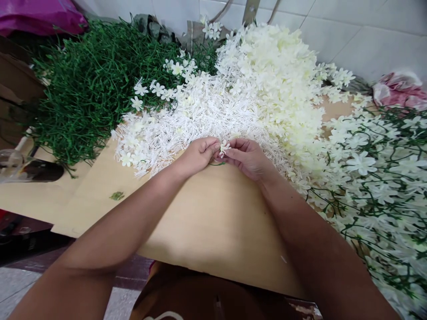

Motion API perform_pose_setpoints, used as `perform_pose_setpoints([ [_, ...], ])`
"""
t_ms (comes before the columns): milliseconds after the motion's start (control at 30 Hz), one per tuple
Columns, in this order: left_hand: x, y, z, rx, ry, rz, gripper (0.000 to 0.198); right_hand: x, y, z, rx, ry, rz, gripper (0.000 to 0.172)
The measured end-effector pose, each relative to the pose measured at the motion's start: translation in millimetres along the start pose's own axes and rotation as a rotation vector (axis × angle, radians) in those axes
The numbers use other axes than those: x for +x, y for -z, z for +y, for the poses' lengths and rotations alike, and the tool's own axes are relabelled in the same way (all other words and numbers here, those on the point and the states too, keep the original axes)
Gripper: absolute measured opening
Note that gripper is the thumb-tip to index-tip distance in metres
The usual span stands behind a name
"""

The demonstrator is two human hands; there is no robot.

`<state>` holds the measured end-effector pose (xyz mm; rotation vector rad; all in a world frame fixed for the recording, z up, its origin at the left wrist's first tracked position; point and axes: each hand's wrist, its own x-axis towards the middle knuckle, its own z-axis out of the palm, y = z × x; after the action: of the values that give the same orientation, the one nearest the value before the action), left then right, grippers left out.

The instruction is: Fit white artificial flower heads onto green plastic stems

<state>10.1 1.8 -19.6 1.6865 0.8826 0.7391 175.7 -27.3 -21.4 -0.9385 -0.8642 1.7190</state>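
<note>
My left hand (pixel 199 154) and my right hand (pixel 247 156) meet at the middle of the cardboard sheet (pixel 207 222). Both pinch a small white artificial flower (pixel 224 147) between their fingertips. A thin green stem (pixel 217 164) curls just under the left fingers. Right behind the hands lies a heap of white plastic flower centres (pixel 200 115). A larger mound of cream petals (pixel 276 75) rises behind and to the right.
A tangle of bare green stems (pixel 90 84) fills the back left. Finished flower sprigs on green stems (pixel 376 178) cover the right side. A pink bag (pixel 398 91) sits at the far right, a purple bag (pixel 40 18) at the back left, and a dark-and-clear object (pixel 26 166) at the left edge.
</note>
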Motion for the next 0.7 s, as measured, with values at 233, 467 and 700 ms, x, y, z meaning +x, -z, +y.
perform_pose_setpoints([
  [233,0.9,-1.1,-1.7,-0.035,-0.027,0.013,0.035,-0.9,-1.3,-0.9,0.011,-0.001,-0.008,0.033],
  [467,0.6,-1.2,-2.1,0.006,-0.035,0.042,0.029,-0.1,-1.6,-1.2,-0.028,0.002,0.029,0.036],
  [700,-0.3,-2.3,-0.4,-0.098,0.024,0.033,0.042,0.1,-0.3,-0.7,-0.010,0.001,0.024,0.033],
])
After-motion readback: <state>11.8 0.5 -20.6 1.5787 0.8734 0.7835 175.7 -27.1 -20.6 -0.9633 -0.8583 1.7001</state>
